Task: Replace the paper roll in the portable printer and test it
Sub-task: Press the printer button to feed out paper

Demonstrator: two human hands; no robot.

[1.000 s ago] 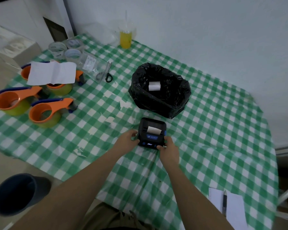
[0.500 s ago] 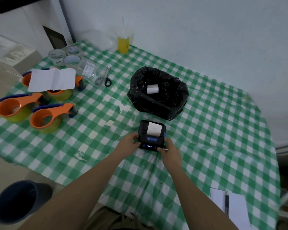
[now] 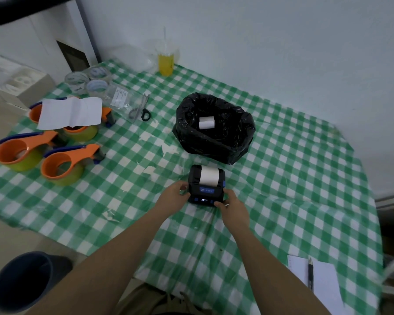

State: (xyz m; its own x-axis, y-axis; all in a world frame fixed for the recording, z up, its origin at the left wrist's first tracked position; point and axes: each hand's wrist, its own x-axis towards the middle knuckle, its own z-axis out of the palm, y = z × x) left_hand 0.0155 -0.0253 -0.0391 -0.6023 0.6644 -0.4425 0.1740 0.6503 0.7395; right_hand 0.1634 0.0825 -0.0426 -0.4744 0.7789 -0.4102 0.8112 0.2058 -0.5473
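The small black portable printer lies on the green checked tablecloth, its front panel lit blue. A strip of white paper comes out of its slot and lies over its top. My left hand grips the printer's left side. My right hand holds the right front corner, thumb on the front panel. Behind the printer a black bag stands open with a white paper roll inside.
Orange tape dispensers with a white sheet over them sit at the left. Scissors, clear tape rolls and a yellow drink cup stand behind. A notepad with pen lies near right. A dark bucket is on the floor.
The white paper strip has fed out further from the printer, growing from a short tab to a long strip over its top. Both hands stay on the printer.
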